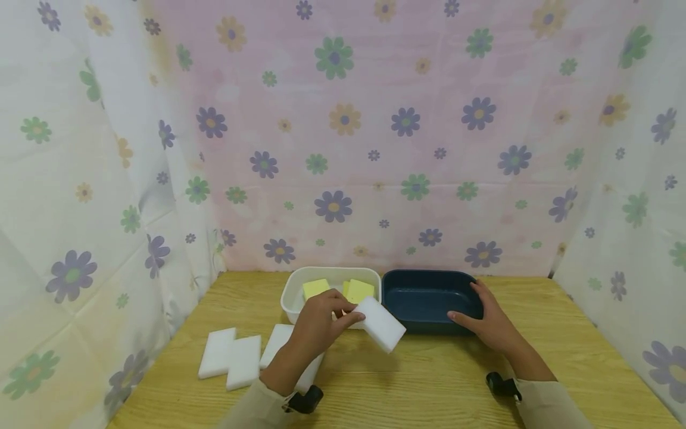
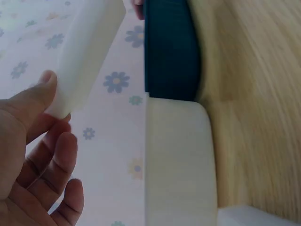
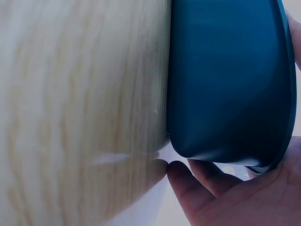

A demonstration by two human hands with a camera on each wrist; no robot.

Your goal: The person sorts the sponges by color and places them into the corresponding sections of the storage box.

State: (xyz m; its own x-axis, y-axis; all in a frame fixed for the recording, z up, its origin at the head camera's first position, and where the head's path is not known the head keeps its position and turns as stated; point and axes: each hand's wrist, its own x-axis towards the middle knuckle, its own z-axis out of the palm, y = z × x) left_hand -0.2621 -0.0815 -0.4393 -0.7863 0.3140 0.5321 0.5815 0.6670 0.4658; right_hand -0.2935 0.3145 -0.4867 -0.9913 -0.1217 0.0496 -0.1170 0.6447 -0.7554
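My left hand (image 1: 320,325) pinches a white sponge block (image 1: 382,326) by one corner between thumb and fingers. The block is tilted and held up in front of the two containers, overlapping the near edge of both in the head view. My right hand (image 1: 495,325) grips the right end of a dark blue rectangular container (image 1: 429,327), thumb at the front rim and fingers round the end wall. No contents show inside it. Left of it stands a white container (image 1: 290,298) holding yellow sponges (image 1: 360,290), partly hidden by my left hand.
Several more white sponge blocks (image 1: 244,361) lie on the wooden table (image 1: 429,387) at the left, some behind my left forearm. Flowered cloth (image 1: 375,149) hangs behind the table and along both sides. The two containers stand side by side at the back edge.
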